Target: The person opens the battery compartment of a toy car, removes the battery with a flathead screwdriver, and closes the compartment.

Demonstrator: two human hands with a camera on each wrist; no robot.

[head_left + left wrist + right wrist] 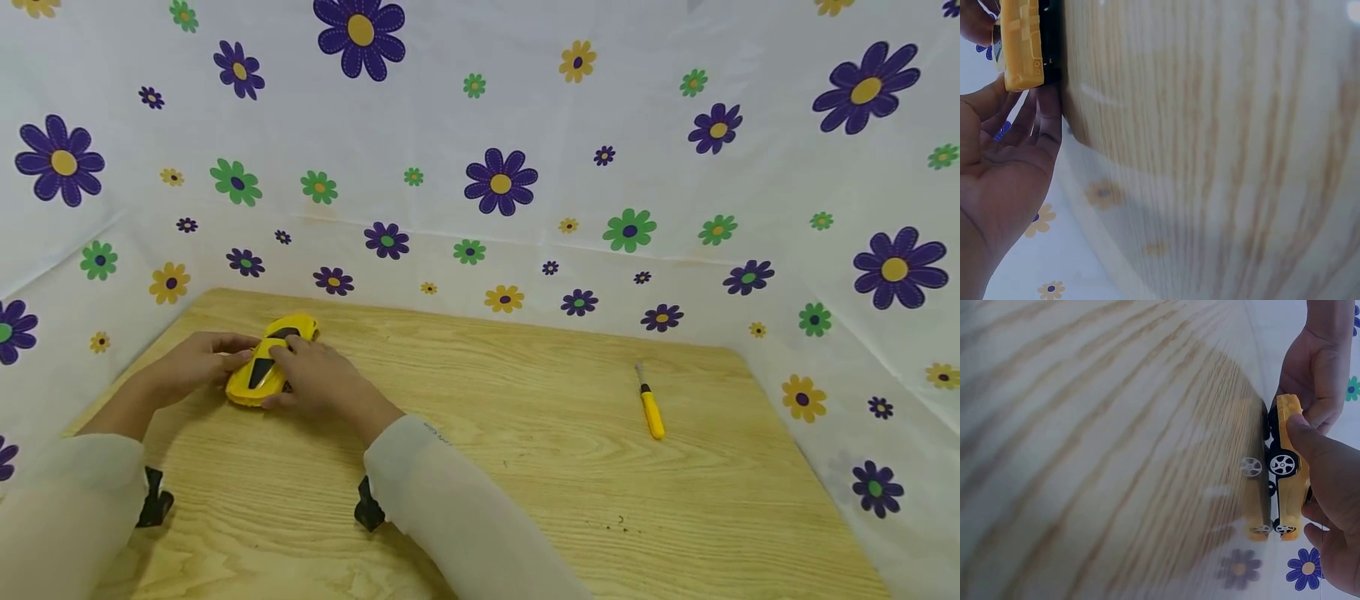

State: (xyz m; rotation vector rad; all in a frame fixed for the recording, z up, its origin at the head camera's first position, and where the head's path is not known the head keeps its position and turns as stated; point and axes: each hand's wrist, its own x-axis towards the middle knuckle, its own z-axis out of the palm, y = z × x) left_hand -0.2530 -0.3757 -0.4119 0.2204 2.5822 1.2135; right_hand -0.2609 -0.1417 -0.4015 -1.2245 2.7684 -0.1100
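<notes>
The screwdriver (651,407) lies right of the toy car (262,368).

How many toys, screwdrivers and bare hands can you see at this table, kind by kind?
Toys: 1, a yellow toy car with black markings
Screwdrivers: 1, a yellow-handled screwdriver lying apart on the table
Bare hands: 2, the left hand and the right hand, both at the car
Total: 4
</notes>
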